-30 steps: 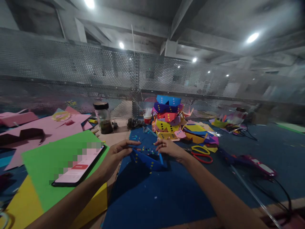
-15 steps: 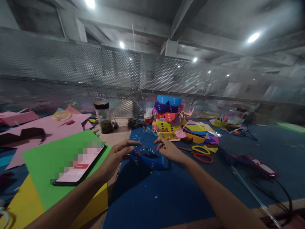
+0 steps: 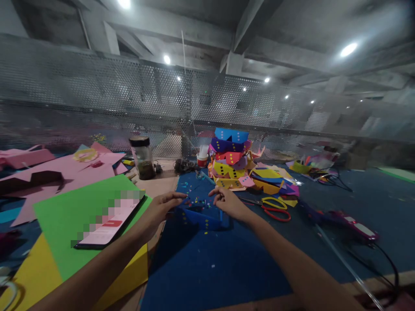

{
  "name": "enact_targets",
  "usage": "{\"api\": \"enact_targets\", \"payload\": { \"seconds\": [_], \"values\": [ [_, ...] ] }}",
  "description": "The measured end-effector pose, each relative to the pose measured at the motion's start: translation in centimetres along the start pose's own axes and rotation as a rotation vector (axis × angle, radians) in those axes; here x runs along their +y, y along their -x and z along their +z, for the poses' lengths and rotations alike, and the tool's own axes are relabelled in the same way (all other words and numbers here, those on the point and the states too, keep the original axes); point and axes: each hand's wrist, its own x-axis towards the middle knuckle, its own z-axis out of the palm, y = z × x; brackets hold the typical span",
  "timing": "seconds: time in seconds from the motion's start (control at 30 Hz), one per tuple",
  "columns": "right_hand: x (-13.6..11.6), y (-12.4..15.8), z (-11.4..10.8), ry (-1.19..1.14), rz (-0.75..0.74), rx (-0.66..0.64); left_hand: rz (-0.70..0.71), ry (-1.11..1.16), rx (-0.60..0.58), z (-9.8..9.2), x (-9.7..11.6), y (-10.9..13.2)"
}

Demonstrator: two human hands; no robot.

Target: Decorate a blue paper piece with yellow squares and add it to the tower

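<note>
A folded blue paper piece [image 3: 201,218] with small coloured diamonds lies on a big blue sheet [image 3: 210,268]. My left hand [image 3: 162,209] is at its left end, fingers stretched out over it and apart. My right hand [image 3: 228,203] rests above its right end with fingers loosely spread, gripping nothing that I can see. Small coloured paper bits are scattered just beyond the piece.
A stack of decorated paper pieces [image 3: 230,160] stands behind. Yellow scissors [image 3: 274,202] and red scissors [image 3: 277,214] lie to the right, then a purple glue gun [image 3: 340,220] with its cord. A phone [image 3: 108,222] lies on a green sheet [image 3: 65,216]; a jar [image 3: 144,157] stands farther back.
The blue piece, held up between both hands a second ago, now lies lower on the sheet. Both hands have loosened and their fingers have spread.
</note>
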Motion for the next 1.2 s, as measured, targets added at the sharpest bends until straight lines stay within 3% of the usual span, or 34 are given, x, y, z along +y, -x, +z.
{"api": "enact_targets", "payload": {
  "seconds": [0.4, 0.63, 0.97, 1.2],
  "values": [
    [1.4, -0.5, 0.3, 0.038, -0.003, -0.003, -0.029, 0.031, -0.047, -0.9, 0.1, 0.0],
    [0.8, -0.5, -1.0, 0.155, -0.074, 0.077, -0.097, 0.077, -0.097, -1.2, 0.0, -0.6],
    [-3.5, 1.7, -3.6, 0.281, -0.154, -0.221, -0.120, 0.075, -0.090, -1.4, 0.0, -0.6],
    [-3.7, 3.3, -3.7, 0.259, -0.120, -0.328, -0.098, 0.078, -0.113, -1.4, -0.3, -0.5]
  ]
}}
